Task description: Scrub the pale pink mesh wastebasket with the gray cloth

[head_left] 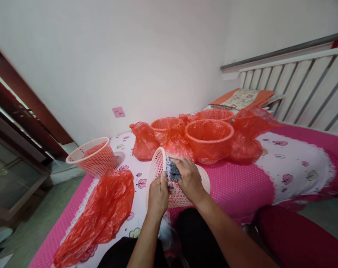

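Observation:
A pale pink mesh basket lies tipped on its side on the bed in front of me. My left hand grips its lower rim with closed fingers. My right hand presses a grey speckled cloth against the basket's side, fingers curled over it. Both forearms reach up from the bottom of the view.
A crumpled red plastic bag lies at left on the pink and white bedspread. Another pale basket with a red liner stands at the bed's left edge. Several red-lined baskets cluster behind. A railing runs at right.

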`<state>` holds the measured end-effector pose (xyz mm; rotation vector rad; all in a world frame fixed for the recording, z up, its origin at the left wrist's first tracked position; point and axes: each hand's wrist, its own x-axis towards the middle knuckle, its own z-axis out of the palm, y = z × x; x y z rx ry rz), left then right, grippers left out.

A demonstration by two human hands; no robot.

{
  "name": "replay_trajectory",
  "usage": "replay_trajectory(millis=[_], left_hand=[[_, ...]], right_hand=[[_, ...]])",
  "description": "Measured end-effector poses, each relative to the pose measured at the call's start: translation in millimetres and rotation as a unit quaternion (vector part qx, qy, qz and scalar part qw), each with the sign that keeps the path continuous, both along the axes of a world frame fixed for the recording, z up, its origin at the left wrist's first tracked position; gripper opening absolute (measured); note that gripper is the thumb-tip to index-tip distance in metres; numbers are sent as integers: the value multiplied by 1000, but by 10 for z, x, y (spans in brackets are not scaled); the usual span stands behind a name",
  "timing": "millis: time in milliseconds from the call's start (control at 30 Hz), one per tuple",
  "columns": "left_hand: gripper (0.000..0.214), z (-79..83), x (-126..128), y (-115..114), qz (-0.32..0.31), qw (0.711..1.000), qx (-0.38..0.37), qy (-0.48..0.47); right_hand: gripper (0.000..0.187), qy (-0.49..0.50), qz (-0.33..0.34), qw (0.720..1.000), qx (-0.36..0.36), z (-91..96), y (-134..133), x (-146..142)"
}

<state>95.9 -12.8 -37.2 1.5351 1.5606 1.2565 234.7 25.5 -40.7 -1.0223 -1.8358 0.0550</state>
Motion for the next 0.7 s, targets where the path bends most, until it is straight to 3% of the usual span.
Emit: replay_trajectory(millis=[233, 433, 700], left_hand=[[56, 3, 23, 9, 17, 999, -18, -41], [54, -18, -31, 34, 29, 1000, -7, -9], [52, -98, -77, 97, 29, 999, -2, -13]], right_hand=[[58, -63, -89, 993, -53, -155, 118, 113], [48, -117, -156, 976, -95, -399, 227, 309], [37, -91, -196, 964, -152, -684, 335, 666]])
